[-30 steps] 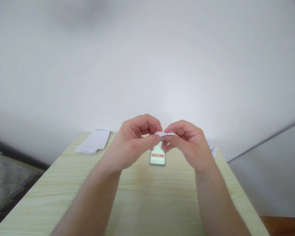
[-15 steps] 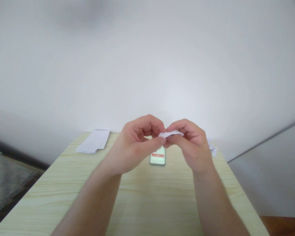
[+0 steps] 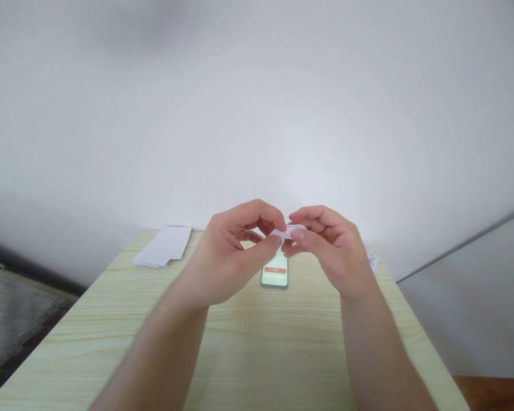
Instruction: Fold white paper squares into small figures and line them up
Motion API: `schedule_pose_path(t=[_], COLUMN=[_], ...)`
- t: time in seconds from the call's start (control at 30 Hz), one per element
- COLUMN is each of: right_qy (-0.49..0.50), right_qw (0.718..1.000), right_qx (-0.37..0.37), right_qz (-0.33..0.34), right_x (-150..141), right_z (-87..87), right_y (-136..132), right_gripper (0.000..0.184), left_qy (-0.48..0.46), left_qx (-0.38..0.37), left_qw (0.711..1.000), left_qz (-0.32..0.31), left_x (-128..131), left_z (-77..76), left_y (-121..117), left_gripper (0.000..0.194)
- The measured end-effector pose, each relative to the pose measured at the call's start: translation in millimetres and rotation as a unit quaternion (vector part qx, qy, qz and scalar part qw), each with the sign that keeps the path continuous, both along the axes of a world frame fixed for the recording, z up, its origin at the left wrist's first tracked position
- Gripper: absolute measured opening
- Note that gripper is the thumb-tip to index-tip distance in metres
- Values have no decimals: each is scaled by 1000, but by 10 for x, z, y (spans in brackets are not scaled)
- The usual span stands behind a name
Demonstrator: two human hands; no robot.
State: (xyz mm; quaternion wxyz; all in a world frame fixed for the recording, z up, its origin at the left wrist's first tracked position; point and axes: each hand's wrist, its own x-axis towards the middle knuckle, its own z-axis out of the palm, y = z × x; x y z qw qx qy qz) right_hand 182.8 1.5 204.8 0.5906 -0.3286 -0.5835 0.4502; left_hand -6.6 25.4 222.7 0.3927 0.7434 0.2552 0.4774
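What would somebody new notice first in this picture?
Probably the left hand and right hand, pinching a small white paper between them in the middle. Just below is a phone with a lit screen, and white sheets lie at the table's far left.

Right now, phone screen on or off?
On: the phone screen glows pale green, with a red bar across it; its far end is partly hidden.

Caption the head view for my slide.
Left hand and right hand pinch a small white paper above a lit phone; stacked papers lie at left.
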Motion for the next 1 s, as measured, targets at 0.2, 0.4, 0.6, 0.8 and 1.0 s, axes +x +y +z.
schedule_pose_path(t=[0.2, 0.4, 0.6, 0.8, 1.0], right_qy=[-28, -57, -101, -90, -92], right_qw=[1000, 998, 991, 990, 987], right_qx=[-12, 8, 27, 45, 46], right_qz=[-2, -36, -82, -98, -126], right_x=[41, 25, 0, -3, -6], right_z=[-3, 39, 46, 48, 43], right_y=[15, -47, -66, -79, -81], right_gripper=[17, 18, 17, 21, 20], left_qy=[23, 32, 48, 50, 73], left_qx=[104, 96, 58, 37, 41], left_qw=[994, 993, 996, 996, 993], left_qz=[18, 57, 55, 66, 81], left_x=[1, -8, -7, -25, -29], left_z=[8, 8, 24, 19, 22], left_y=[-28, -27, -29, -41, -46], left_gripper=[12, 15, 13, 19, 20])
